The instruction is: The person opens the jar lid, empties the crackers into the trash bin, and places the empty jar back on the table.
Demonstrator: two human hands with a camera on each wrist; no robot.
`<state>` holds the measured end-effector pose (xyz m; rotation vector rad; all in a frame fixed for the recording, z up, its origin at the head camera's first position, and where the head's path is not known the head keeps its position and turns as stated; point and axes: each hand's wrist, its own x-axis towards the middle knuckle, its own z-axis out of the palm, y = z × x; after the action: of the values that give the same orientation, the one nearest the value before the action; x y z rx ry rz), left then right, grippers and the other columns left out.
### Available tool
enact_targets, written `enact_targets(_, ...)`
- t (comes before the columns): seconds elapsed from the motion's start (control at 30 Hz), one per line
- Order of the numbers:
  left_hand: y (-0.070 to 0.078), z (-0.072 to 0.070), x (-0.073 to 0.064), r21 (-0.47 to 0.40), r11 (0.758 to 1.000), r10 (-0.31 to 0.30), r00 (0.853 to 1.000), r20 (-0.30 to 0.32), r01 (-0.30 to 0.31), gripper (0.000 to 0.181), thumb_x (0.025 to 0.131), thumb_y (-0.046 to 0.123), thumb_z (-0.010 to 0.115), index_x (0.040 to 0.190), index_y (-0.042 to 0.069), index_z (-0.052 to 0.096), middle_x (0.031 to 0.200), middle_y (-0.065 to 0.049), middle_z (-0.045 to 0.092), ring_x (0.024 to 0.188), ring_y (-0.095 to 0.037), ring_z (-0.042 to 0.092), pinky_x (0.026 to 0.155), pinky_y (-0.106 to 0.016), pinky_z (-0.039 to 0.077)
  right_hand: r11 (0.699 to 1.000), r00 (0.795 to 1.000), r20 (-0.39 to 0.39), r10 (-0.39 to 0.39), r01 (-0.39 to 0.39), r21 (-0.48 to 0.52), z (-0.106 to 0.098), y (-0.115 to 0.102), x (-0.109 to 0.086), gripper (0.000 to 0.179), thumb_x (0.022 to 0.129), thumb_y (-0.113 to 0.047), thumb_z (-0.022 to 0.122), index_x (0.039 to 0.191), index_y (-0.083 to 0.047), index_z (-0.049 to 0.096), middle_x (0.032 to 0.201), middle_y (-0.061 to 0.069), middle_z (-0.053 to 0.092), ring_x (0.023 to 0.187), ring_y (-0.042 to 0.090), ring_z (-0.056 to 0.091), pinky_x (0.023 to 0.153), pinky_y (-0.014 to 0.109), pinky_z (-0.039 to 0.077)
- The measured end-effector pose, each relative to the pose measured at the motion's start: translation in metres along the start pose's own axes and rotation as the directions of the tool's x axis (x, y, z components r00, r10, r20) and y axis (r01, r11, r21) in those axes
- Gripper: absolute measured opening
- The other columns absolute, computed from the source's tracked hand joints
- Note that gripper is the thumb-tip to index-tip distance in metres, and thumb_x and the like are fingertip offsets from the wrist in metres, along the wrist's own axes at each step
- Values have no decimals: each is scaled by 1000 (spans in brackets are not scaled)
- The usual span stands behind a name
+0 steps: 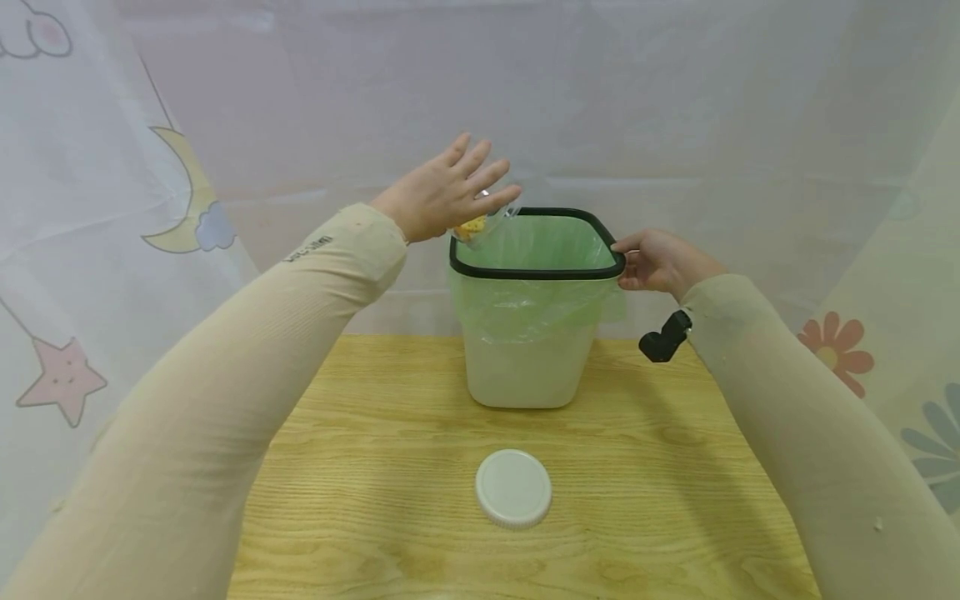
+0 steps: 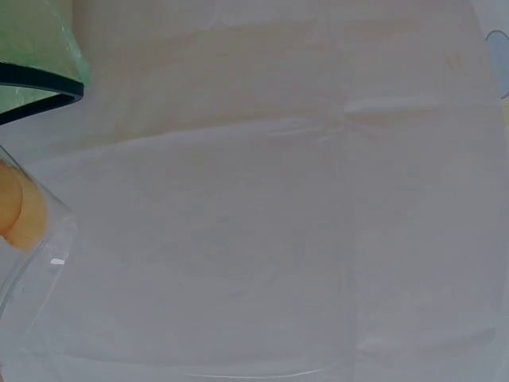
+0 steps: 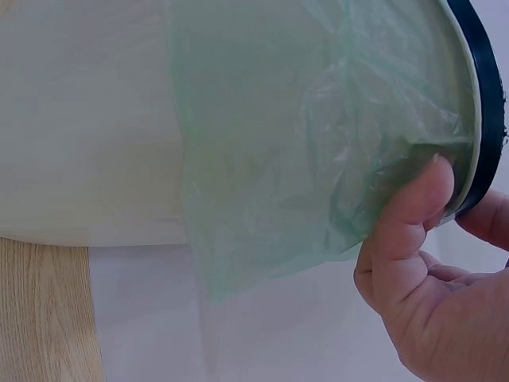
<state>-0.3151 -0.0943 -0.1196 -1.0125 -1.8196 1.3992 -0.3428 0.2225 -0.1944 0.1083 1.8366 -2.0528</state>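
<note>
My left hand (image 1: 448,190) is raised at the left rim of a waste bin (image 1: 525,367), its fingers spread over a clear jar (image 1: 510,202) that it holds tilted. Round yellow-orange pieces (image 1: 471,227) lie inside the jar; the left wrist view shows part of the jar (image 2: 56,259) at its left edge. The thumb is hidden. A green plastic liner (image 3: 262,159) folds over the bin's top beneath a black rim ring (image 1: 540,273). At the right corner, my right hand (image 1: 660,260) pinches the rim between thumb and fingers.
A white round lid (image 1: 513,488) lies on the wooden table (image 1: 360,500) in front of the bin. Behind the table hangs a pale cloth (image 1: 675,125) with printed shapes at the sides. A black clip-like piece (image 1: 665,337) sticks out from the right sleeve.
</note>
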Motion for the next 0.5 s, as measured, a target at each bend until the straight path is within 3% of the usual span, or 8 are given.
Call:
enact_targets(0.23,4,2,2,51,999,-16,1000,17,15,97,89,33,72,157,11,7,156,-22,21,138,-44,29,110,-55,27,1000,1000,-18,3,-3,5,0,-1,-1,11,103,-15,42,110,-11,34,80,4,47,61,13,46,54,25,47)
enact_targets(0.37,7,4,6,43,999,-32,999,13,31,89,93,43,63,157,11,8,155,-21,23,137,-44,30,110,-55,27,1000,1000,-26,2,-2,3,1,-2,-1,14,103,-14,42,113,-12,33,80,4,47,61,14,46,54,26,47)
enact_targets(0.5,10,5,10,31,999,-38,999,19,37,89,93,42,63,157,11,9,155,-21,24,137,-44,30,110,-55,27,1000,999,-34,3,-3,4,2,-1,-1,16,103,-14,43,115,-13,33,79,4,47,60,14,46,53,26,47)
